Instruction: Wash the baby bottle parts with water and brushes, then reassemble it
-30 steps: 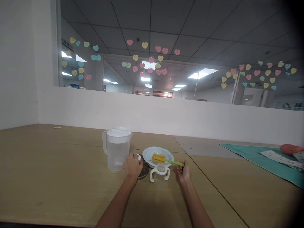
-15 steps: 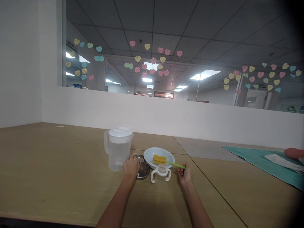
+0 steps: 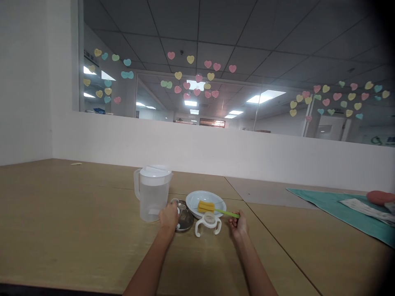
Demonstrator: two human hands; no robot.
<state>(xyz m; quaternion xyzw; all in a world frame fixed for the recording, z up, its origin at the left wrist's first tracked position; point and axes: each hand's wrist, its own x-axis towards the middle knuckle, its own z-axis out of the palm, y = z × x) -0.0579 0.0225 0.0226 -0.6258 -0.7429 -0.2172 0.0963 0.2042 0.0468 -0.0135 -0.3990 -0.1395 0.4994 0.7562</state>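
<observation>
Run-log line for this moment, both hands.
left hand: between pitcher and metal tray, grip unclear | right hand: holds sponge brush by green handle, yellow end over bowl

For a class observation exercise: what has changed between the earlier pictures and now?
The left hand has shifted slightly left, toward the jug, uncovering more of the metal dish; whether it released anything is unclear. The right hand still holds the green handle; yellow sponge and bowl stayed put.

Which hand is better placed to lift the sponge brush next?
Right, I'd say: the right hand holds the sponge brush by its green handle; the left hand is at the metal dish, beside the pitcher.
</observation>
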